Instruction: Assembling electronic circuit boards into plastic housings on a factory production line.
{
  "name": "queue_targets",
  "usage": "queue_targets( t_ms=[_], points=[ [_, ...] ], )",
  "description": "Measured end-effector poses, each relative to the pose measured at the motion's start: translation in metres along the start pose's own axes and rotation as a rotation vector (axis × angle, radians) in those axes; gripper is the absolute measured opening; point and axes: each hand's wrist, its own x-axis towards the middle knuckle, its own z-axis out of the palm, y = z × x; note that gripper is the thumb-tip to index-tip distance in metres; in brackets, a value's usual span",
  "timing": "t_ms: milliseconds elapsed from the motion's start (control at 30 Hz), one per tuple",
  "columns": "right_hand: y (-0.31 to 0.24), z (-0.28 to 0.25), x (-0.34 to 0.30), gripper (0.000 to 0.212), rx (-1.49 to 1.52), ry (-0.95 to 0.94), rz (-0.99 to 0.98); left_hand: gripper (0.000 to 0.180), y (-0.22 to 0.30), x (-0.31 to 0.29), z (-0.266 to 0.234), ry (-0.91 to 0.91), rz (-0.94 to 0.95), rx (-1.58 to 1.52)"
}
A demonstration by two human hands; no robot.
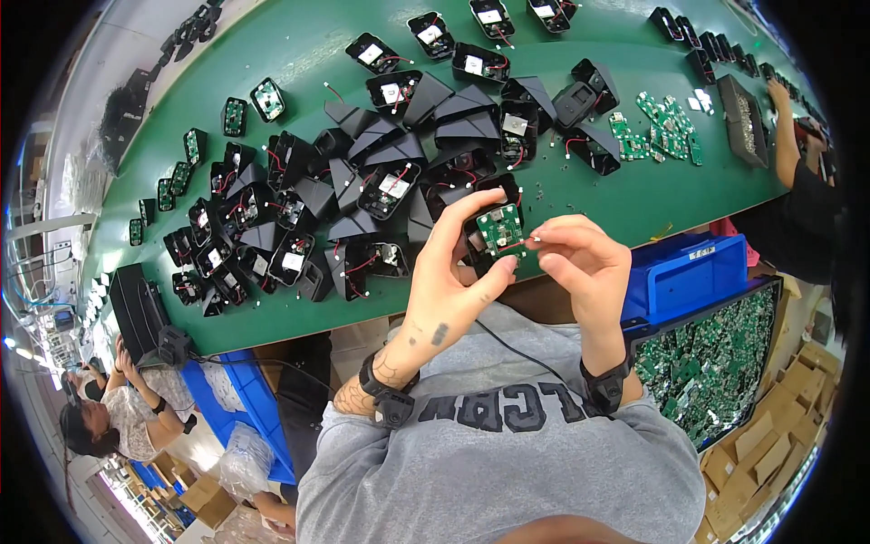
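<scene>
My left hand (439, 290) is wrapped around a black plastic housing (470, 243) in front of my chest, above the table's near edge. On the housing's open side lies a green circuit board (499, 227), with my left thumb at its lower edge. A thin red wire runs across the board towards the right. At its end is a small white connector (536, 239), pinched between the thumb and fingertips of my right hand (591, 265). The connector is at the board's right side; whether it touches the board I cannot tell.
Many black housings (394, 186) with wires crowd the green table (299, 68). Loose circuit boards (666, 127) lie right, beside a dark tray of small parts (741, 120). A blue bin (684, 276) and a box of boards (711, 363) stand lower right. Other people work at both sides.
</scene>
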Motion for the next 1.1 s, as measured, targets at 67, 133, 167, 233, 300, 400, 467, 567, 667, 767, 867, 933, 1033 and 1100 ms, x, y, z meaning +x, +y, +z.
queue_targets(
  t_ms=[67, 133, 167, 233, 300, 400, 467, 567, 667, 767, 867, 933, 1033, 1100],
  points=[
    [0.005, 0.002, -0.002, 0.019, -0.067, 0.056, -0.011, 0.057, -0.004, -0.002, 0.002, 0.017, 0.033, 0.047],
    [0.006, 0.006, -0.003, 0.016, -0.037, 0.074, 0.02, 0.056, -0.009, -0.002, 0.002, 0.031, 0.065, 0.095],
    [0.005, 0.011, -0.001, 0.014, -0.061, 0.059, -0.025, 0.058, -0.011, -0.001, 0.001, 0.034, 0.069, 0.18],
    [0.006, 0.014, -0.001, 0.012, -0.083, 0.043, -0.072, 0.06, -0.012, 0.0, 0.003, 0.039, 0.074, 0.266],
    [0.008, 0.015, -0.002, 0.012, -0.285, 0.032, -0.233, 0.055, -0.012, -0.002, 0.006, 0.14, 0.086, 0.248],
    [0.007, 0.018, -0.006, 0.011, -0.237, 0.0, -0.189, 0.055, -0.014, 0.001, 0.002, 0.157, 0.206, 0.37],
    [0.008, 0.02, -0.006, 0.012, -0.161, 0.01, -0.097, 0.055, -0.013, 0.0, 0.003, 0.182, 0.208, 0.39],
    [0.008, 0.023, -0.006, 0.018, 0.02, 0.081, 0.115, 0.056, -0.012, 0.001, 0.004, 0.218, 0.286, 0.507],
    [0.013, 0.018, -0.003, 0.022, -0.125, -0.01, -0.015, 0.056, -0.009, 0.0, 0.005, 0.23, 0.347, 0.614],
    [0.017, 0.015, -0.003, 0.022, -0.258, -0.044, -0.118, 0.056, -0.011, 0.002, 0.003, 0.235, 0.392, 0.686],
    [0.011, 0.021, -0.004, 0.019, 0.037, 0.144, 0.101, 0.055, -0.01, 0.002, 0.004, 0.243, 0.452, 0.752],
    [0.005, 0.021, -0.001, 0.016, 0.163, 0.19, 0.345, 0.054, -0.009, 0.001, 0.004, 0.247, 0.448, 0.756],
    [0.011, 0.019, -0.003, 0.009, 0.092, 0.127, 0.156, 0.055, -0.01, 0.001, 0.005, 0.227, 0.514, 0.75],
    [0.007, 0.019, -0.003, 0.007, 0.106, 0.094, 0.227, 0.056, -0.012, 0.001, 0.005, 0.221, 0.512, 0.734]
  ],
)
